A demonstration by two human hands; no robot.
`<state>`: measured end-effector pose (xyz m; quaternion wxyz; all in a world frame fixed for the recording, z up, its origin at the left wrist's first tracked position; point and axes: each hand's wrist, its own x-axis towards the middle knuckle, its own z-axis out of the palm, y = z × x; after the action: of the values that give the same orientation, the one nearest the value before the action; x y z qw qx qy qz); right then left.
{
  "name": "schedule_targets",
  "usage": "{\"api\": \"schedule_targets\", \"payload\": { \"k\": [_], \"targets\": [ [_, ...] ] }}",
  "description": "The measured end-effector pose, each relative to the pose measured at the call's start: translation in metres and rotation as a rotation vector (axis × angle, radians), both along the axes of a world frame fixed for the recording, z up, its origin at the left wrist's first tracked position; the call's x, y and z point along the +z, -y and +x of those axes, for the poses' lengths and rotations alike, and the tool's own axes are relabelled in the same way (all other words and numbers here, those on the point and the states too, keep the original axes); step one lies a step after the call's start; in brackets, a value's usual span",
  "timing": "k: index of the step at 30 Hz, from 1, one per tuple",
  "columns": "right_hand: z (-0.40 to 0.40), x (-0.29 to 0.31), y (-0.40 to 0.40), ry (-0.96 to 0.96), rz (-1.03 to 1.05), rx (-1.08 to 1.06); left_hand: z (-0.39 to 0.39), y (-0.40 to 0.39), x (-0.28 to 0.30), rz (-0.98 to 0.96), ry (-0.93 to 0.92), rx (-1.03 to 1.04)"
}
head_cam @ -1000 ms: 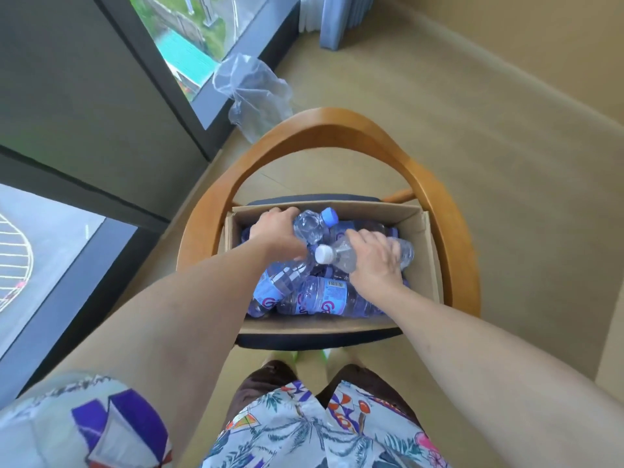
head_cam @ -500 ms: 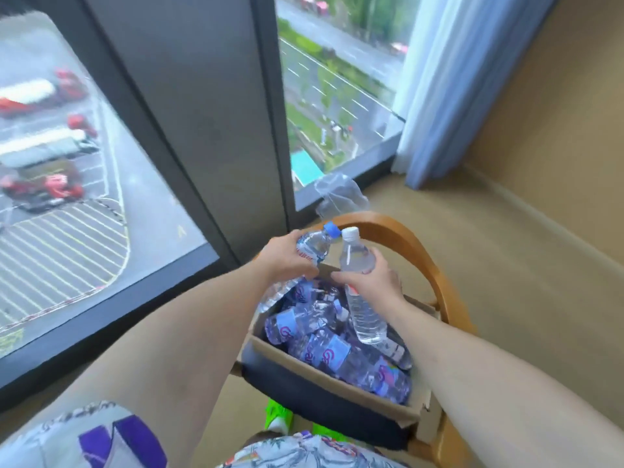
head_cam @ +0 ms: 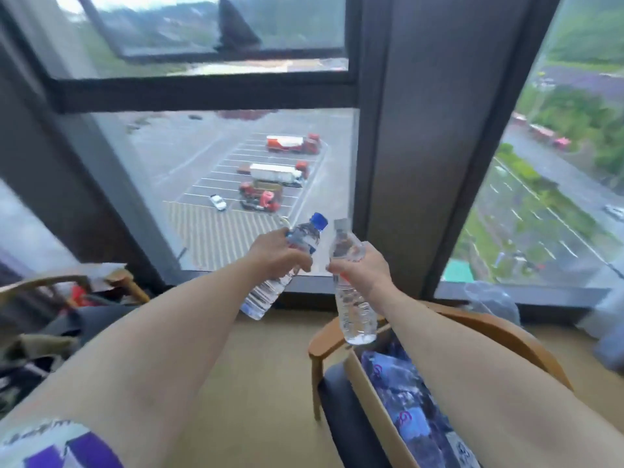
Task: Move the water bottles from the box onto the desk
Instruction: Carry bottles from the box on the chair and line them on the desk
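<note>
A tall window (head_cam: 236,184) with dark frames fills the wall ahead, and through its glass a car park with lorries lies far below. Pale flooring (head_cam: 270,383) runs from under it towards the person.

At the lower right stands a wooden chair (head_cam: 489,329) with a curved back and a dark seat, and on that seat sits the cardboard box (head_cam: 374,410), open at the top. Inside it lies a heap of water bottles (head_cam: 405,396) with blue and purple labels, blurred, so I cannot count them. The person's right forearm crosses over part of the box. At the far left is a second wooden chair (head_cam: 67,278), piled with bags and loose things I cannot make out. A crumpled clear plastic bag (head_cam: 489,302) rests by the window sill behind the first chair.

Both bare arms reach forward, raised in front of the glass. The left hand (head_cam: 273,255) has its fingers wrapped round the middle of a blue-capped bottle (head_cam: 287,265), which tilts with its cap up and to the right. The right hand (head_cam: 364,268) grips a white-capped bottle (head_cam: 351,282) round its upper half, nearly upright, its base hanging just above the near corner of the box. The two bottles sit close together, not touching. The desk is not in sight.
</note>
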<state>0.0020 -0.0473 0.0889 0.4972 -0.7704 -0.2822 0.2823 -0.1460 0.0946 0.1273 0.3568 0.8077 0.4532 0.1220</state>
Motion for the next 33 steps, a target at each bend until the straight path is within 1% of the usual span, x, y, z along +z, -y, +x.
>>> {"api": "schedule_targets", "payload": {
  "k": [5, 9, 12, 17, 20, 24, 28, 33],
  "targets": [
    [-0.096, 0.031, -0.046, 0.05, 0.114, 0.231, -0.122, -0.008, 0.029, 0.054, 0.039, 0.244],
    [-0.2, 0.051, -0.062, 0.036, 0.143, 0.421, -0.242, 0.02, 0.048, 0.165, 0.005, 0.432],
    [-0.286, 0.056, -0.058, 0.047, 0.165, 0.556, -0.334, 0.051, 0.054, 0.177, 0.004, 0.567],
    [-0.444, 0.062, -0.023, 0.108, 0.194, 0.788, -0.493, 0.13, 0.055, 0.201, -0.06, 0.796],
    [-0.542, 0.062, 0.006, 0.099, 0.142, 0.894, -0.59, 0.184, 0.053, 0.214, -0.071, 0.971],
    [-0.669, 0.059, 0.05, 0.081, 0.144, 1.091, -0.708, 0.263, 0.048, 0.198, -0.084, 1.183],
    [-0.778, 0.053, 0.09, 0.033, 0.096, 1.256, -0.802, 0.334, 0.045, 0.176, -0.06, 1.378],
    [-0.895, 0.046, 0.121, 0.022, 0.054, 1.444, -0.893, 0.401, 0.039, 0.134, 0.018, 1.582]
  ]
}}
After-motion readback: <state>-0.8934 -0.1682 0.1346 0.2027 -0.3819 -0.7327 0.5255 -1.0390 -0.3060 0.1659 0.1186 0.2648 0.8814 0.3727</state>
